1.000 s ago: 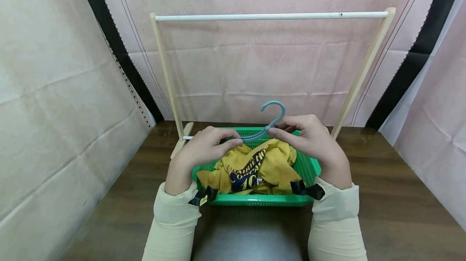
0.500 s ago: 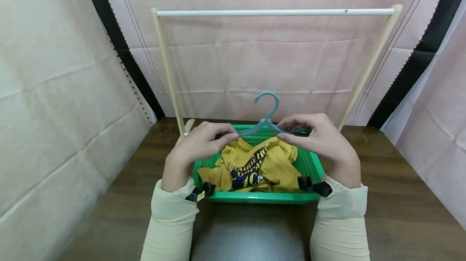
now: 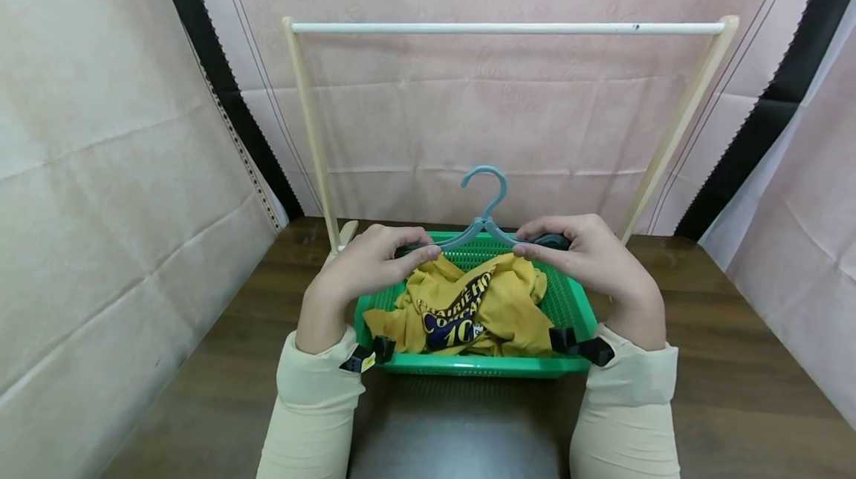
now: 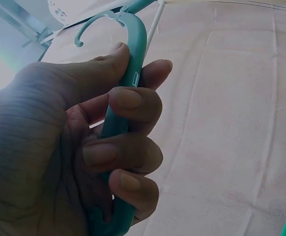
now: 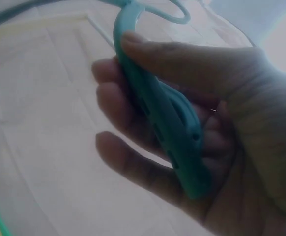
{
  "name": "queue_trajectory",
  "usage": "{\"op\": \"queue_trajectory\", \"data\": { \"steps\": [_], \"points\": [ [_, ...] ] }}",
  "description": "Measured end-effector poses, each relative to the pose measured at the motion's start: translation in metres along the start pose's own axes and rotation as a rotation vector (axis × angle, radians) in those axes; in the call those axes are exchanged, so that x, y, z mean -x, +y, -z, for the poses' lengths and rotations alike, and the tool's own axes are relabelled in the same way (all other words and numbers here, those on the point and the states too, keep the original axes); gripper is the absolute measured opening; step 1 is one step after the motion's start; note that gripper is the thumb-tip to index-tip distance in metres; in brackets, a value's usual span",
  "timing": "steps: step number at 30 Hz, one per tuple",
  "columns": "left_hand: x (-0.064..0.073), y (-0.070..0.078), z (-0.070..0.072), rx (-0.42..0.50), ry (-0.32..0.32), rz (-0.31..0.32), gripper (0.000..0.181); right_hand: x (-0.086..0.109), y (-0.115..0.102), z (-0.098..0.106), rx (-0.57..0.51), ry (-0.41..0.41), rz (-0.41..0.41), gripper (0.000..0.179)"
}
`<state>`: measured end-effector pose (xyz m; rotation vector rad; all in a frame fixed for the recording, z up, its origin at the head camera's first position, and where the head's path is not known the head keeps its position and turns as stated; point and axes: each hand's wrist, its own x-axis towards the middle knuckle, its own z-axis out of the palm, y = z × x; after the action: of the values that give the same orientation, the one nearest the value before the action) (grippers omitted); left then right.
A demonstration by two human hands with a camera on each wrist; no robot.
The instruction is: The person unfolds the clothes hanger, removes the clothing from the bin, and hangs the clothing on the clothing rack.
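A blue-green plastic hanger [image 3: 490, 220] is held level above the basket, its hook upright and curving to the left. My left hand [image 3: 374, 262] grips the hanger's left arm; the left wrist view shows the fingers of that hand [image 4: 99, 128] curled round it, with the thumb pressed along the side. My right hand [image 3: 588, 250] holds the other arm, and in the right wrist view the hanger arm [image 5: 157, 118] lies between the thumb and the curled fingers. Below both hands, a crumpled yellow T-shirt [image 3: 508, 301] with dark lettering lies in a green basket [image 3: 488, 366].
Behind the basket stands a rack with a white rail [image 3: 501, 28] and pale wooden posts [image 3: 310, 122]. The basket sits on a brown wooden table [image 3: 722, 360]. Pale cloth walls [image 3: 120, 167] enclose the table at the back and both sides.
My right hand has moved from the hanger's middle, near the hook, out along its right arm. The hanger has turned to face me, showing both arms. The T-shirt and basket stay put.
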<state>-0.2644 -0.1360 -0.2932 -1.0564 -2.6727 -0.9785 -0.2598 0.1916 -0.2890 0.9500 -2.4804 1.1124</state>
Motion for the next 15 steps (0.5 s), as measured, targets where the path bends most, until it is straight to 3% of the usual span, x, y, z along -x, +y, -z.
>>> {"op": "queue_trajectory", "data": {
  "steps": [15],
  "points": [
    [0.0029, -0.0036, 0.0006, 0.001, 0.038, -0.010, 0.016, 0.0061, 0.0044, 0.0081, -0.006, 0.007, -0.016, 0.013]
  ]
}}
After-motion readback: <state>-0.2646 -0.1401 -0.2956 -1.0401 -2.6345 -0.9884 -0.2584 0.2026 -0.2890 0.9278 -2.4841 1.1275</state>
